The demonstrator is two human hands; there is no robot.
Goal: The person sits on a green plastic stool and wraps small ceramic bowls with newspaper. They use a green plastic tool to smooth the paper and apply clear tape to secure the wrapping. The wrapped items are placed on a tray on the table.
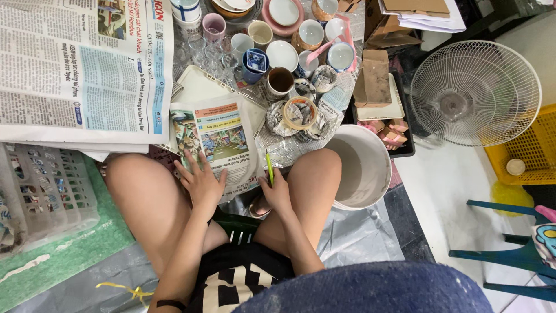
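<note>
My left hand [202, 181] lies flat, fingers spread, on a folded sheet of newspaper [223, 139] between my knees. Beside the sheet's right edge, my right hand [276, 191] grips a thin green knife or pen [269, 167] that points up and away from me. A roll of tape [299, 112] sits just beyond the sheet, on crumpled newspaper wrapping [278, 119].
Several cups, mugs and bowls [282, 55] crowd the floor ahead. A white bucket [362, 168] stands by my right knee. A stack of newspapers [81, 69] lies at left over a grey crate [40, 191]. A white fan [475, 93], yellow basket [524, 153] and cardboard pieces [373, 78] are at right.
</note>
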